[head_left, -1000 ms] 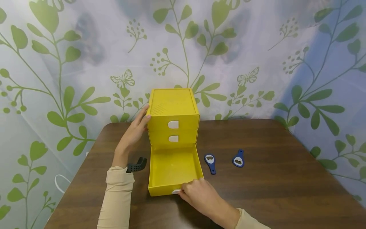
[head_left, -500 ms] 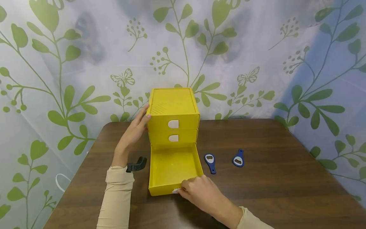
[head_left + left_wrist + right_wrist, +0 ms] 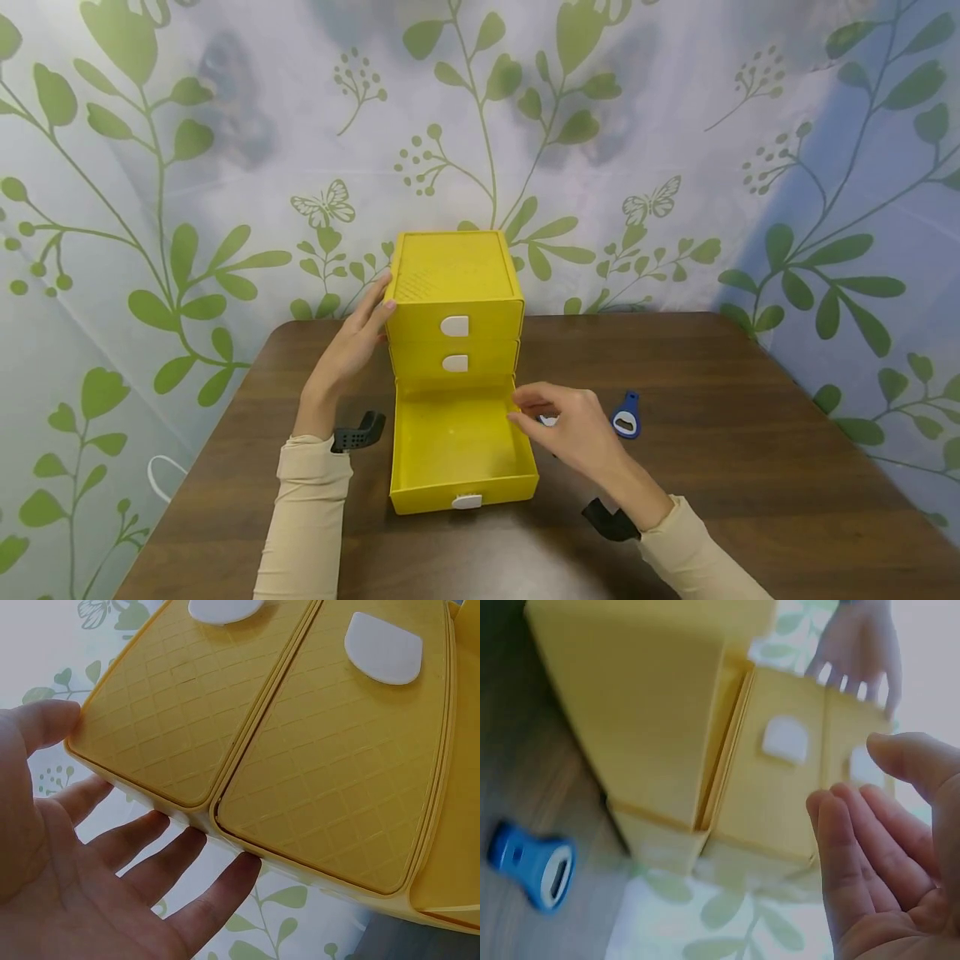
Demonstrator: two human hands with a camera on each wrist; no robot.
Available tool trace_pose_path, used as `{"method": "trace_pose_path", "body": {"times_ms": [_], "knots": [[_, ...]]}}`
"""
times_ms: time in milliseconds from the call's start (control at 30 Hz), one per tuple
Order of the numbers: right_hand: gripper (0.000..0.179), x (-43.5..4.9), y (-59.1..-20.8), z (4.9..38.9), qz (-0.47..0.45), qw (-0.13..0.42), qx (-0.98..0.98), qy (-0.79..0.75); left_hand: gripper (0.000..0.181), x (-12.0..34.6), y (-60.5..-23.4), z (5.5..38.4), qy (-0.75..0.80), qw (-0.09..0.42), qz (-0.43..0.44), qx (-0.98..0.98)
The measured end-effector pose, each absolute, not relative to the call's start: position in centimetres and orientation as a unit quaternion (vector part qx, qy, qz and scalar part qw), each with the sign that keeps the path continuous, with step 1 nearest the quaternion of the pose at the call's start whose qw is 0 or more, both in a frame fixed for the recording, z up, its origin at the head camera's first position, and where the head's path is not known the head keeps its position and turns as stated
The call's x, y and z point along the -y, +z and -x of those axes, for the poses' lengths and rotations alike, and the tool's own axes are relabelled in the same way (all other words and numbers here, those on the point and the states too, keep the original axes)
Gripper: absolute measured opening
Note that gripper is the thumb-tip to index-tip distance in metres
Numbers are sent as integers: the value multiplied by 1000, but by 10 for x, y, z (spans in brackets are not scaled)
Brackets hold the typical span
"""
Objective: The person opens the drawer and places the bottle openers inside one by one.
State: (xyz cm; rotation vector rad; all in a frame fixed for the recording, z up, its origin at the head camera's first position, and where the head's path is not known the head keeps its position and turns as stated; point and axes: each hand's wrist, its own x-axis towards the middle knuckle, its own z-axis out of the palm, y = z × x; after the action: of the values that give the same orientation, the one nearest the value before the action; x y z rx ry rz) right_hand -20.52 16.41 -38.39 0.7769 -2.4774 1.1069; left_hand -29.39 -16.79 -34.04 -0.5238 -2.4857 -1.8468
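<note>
A yellow drawer unit (image 3: 455, 267) stands on the table, its bottom drawer (image 3: 457, 442) pulled out with nothing inside. My left hand (image 3: 348, 348) rests against the unit's left side; in the left wrist view its fingertips (image 3: 244, 870) touch that side while the thumb lies at the top corner. Over the right edge of the drawer hovers my right hand (image 3: 573, 427), holding nothing, thumb and fingers apart. Just beneath it lies a bottle opener (image 3: 549, 422), mostly hidden by the hand. Farther right, a second blue bottle opener (image 3: 627, 415) lies on the table.
The brown wooden table (image 3: 750, 467) reaches back to a leaf-patterned curtain (image 3: 480, 108). Both upper drawers, with white pull tabs (image 3: 454, 326), are closed. A white cable (image 3: 159, 479) hangs beyond the left table edge.
My right hand has let go of the bottom drawer's white tab and moved up and right, over a bottle opener. The drawer stays pulled out; my left hand has not moved.
</note>
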Motion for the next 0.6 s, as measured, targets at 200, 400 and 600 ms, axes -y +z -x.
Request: {"method": "trace_pose_path", "body": {"times_ms": [200, 400, 600], "knots": [[34, -183, -387, 223, -226, 166, 883, 376, 65, 168, -341, 294, -587, 2, 165, 793], [44, -193, -398, 235, -200, 148, 890, 381, 65, 168, -341, 294, -588, 0, 164, 792], [51, -202, -413, 247, -190, 117, 893, 392, 65, 168, -341, 294, -586, 0, 163, 793]]}}
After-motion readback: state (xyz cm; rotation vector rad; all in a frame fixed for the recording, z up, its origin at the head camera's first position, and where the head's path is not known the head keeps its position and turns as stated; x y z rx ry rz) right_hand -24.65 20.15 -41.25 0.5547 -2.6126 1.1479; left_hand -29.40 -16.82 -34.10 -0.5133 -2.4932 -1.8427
